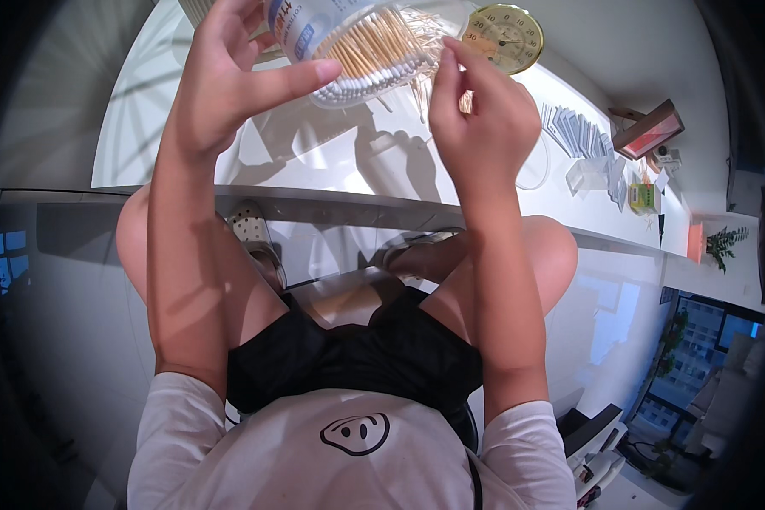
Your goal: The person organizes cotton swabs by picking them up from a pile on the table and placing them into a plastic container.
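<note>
At the top of the view, my left hand [217, 93] grips a clear plastic tub [302, 25] with a blue-and-white label, its thumb along the near side. The tub lies tilted on its side above the table, packed with white-tipped cotton swabs [365, 53]. My right hand [489, 115] is beside the tub's right end, thumb and forefinger pinched together near the swabs. What sits between those fingertips is too small to make out. Loose cotton swabs [422, 95] are heaped on the table behind and below the tub, partly hidden by my right hand.
A round gold-rimmed dial thermometer [518, 42] lies beyond my right hand on the white table [314, 170]. Further right are a fanned row of grey cards [576, 132], a clear box [588, 177], a green-and-yellow box [644, 198], a framed picture [650, 129] and a potted plant [722, 245].
</note>
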Available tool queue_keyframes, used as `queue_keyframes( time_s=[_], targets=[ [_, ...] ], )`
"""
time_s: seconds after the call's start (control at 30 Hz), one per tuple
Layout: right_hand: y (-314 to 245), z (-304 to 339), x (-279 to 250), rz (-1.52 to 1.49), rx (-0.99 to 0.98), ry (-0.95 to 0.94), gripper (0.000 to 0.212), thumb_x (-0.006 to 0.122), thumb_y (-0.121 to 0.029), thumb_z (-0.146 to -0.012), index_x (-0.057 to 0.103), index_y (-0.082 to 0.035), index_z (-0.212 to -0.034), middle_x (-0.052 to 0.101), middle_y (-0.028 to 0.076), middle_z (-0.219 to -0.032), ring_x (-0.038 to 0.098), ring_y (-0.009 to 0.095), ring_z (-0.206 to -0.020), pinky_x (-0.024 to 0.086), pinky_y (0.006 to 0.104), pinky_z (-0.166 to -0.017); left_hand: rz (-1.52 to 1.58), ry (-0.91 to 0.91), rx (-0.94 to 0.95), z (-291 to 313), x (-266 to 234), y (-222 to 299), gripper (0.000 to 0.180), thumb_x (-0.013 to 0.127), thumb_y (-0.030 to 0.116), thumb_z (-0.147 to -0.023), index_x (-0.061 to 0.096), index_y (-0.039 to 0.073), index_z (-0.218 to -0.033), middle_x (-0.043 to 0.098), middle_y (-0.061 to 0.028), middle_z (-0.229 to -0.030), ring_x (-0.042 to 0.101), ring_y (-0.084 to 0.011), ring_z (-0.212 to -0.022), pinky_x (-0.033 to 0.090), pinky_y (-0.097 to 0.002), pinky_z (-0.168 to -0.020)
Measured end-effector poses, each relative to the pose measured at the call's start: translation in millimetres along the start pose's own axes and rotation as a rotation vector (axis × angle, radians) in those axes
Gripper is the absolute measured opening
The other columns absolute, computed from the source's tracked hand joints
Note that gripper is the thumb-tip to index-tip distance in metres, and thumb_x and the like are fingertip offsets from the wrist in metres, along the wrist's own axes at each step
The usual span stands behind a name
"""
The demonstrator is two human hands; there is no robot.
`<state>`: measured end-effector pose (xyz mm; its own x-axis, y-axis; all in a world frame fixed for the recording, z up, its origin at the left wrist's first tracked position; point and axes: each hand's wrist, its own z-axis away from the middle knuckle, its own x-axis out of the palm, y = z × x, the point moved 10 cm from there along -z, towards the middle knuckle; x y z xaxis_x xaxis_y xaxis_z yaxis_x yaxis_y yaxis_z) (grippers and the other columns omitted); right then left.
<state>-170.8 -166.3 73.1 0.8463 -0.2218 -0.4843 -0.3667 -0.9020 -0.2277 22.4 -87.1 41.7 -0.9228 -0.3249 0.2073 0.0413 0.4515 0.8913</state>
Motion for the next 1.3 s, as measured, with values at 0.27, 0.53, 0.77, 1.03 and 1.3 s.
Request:
queue_keyframes(
  time_s=[0.27, 0.53, 0.77, 1.03, 1.3],
  targets=[
    [54.9, 44.1, 43.8, -0.07, 0.375, -0.433, 0.012, 0.071, -0.016, -0.083, 0.072, -0.005, -0.083, 0.067, 0.009, -0.074, 0.065, 0.027, -0.069, 0.05, 0.0382, -0.066, -0.116, -0.001, 0.097, -3.2, -5.4, 11.8, 0.1, 0.089, 0.015, -0.062, 0.039, -0.004, -0.147, 0.051, -0.0143, -0.143, 0.047, -0.0253, -0.135, 0.033, -0.0378, -0.115],
    [42.1, 74.7, 85.7, -0.015, 0.23, -0.538, 0.014, 0.072, -0.017, -0.084, 0.068, -0.003, -0.085, 0.063, 0.012, -0.084, 0.061, 0.032, -0.086, 0.047, 0.0442, -0.08, -0.116, -0.01, 0.125, -4.2, -6.6, 14.4, 0.099, 0.089, 0.014, -0.062, 0.04, -0.004, -0.146, 0.051, -0.0138, -0.143, 0.047, -0.0246, -0.135, 0.032, -0.0369, -0.116],
    [28.1, 69.8, 102.5, 0.12, 0.13, -0.588, 0.014, 0.065, -0.018, -0.09, 0.067, -0.004, -0.09, 0.065, 0.013, -0.091, 0.062, 0.033, -0.091, 0.046, 0.0445, -0.084, -0.195, -0.038, 0.21, -0.1, 4.1, 23.7, 0.099, 0.088, 0.013, -0.062, 0.039, -0.004, -0.146, 0.05, -0.0142, -0.143, 0.047, -0.025, -0.135, 0.031, -0.037, -0.116],
    [36.4, 71.4, 112.7, 0.281, 0.099, -0.622, 0.014, 0.063, -0.019, -0.092, 0.065, -0.006, -0.096, 0.064, 0.012, -0.094, 0.06, 0.031, -0.094, 0.044, 0.0421, -0.085, -0.065, 0.001, 0.103, -5.1, -6.1, 15.1, 0.099, 0.088, 0.013, -0.061, 0.04, -0.004, -0.146, 0.051, -0.013, -0.141, 0.047, -0.0238, -0.135, 0.032, -0.0361, -0.116],
    [45.3, 13.6, 13.8, 0.155, 0.229, -0.184, 0.004, 0.059, -0.007, -0.092, 0.063, -0.005, -0.092, 0.066, 0.012, -0.087, 0.062, 0.03, -0.077, 0.046, 0.0426, -0.073, -0.004, 0.052, 0.091, -3.1, -16.0, 17.3, 0.102, 0.089, 0.012, -0.059, 0.039, -0.003, -0.147, 0.051, -0.0125, -0.142, 0.047, -0.0246, -0.135, 0.033, -0.0359, -0.116]
  ],
)
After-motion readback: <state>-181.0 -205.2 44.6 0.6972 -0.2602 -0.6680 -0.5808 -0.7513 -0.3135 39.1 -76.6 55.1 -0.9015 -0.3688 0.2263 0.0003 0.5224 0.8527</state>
